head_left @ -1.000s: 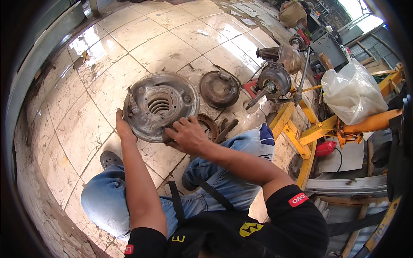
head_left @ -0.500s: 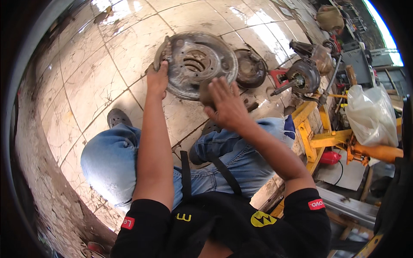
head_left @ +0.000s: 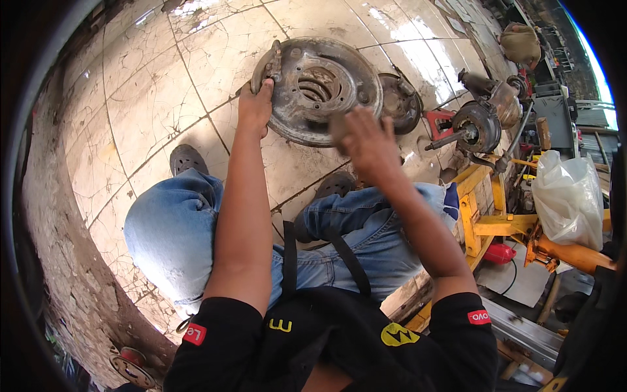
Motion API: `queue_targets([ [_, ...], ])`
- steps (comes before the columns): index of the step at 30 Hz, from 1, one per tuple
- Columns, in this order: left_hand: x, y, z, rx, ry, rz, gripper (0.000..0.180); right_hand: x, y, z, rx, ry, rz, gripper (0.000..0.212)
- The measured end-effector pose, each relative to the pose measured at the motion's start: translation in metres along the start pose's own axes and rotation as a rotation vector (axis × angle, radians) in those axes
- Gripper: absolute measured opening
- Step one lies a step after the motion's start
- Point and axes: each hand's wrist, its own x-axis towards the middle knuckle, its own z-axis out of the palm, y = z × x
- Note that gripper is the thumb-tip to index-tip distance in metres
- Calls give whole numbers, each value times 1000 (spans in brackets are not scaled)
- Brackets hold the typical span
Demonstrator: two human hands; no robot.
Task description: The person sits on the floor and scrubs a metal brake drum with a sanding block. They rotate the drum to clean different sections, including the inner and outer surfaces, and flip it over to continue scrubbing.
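A round metal brake backing plate (head_left: 297, 114), worn and greasy with a hole in its middle, is tilted up in front of me. My left hand (head_left: 257, 108) is closed on its left edge, the thumb lying next to a curved metal part (head_left: 264, 65) at the rim. My right hand (head_left: 371, 140) is at the plate's lower right edge, smeared by motion. Under its fingers is a flat brown piece (head_left: 338, 130) that presses against the rim; its kind cannot be made out. Behind the plate, a second, smaller dark round brake plate (head_left: 401, 104) lies on the tiles.
On the right stands an axle hub assembly (head_left: 477, 127) with a shaft, by a red stand (head_left: 439, 123). Nearer are a yellow metal frame (head_left: 480, 215), a clear plastic bag (head_left: 568, 196) and a red container (head_left: 500, 253). Cracked tiles (head_left: 157, 104) cover the floor.
The view has shifted, so the plate and both hands appear farther right and slightly higher. My right hand, with the brown piece, blurs as it moves along the plate's rim. The left keeps its grip.
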Motion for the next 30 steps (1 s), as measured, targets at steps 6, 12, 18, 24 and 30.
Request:
queue_targets([
  [6,-9,10,2,26,13,-37,46,-5,-20,2,-14,5,-35,51],
  [12,-3,9,1,30,-61,-26,56,7,21,-2,-61,28,179,54],
  [18,-3,3,-1,29,23,12,45,-15,-42,5,76,28,-68,53],
  [24,1,4,0,29,-45,-46,57,10,-7,8,-119,110,217,51],
  [30,-19,28,-3,141,-22,-81,58,0,-25,-2,15,64,-42,46],
])
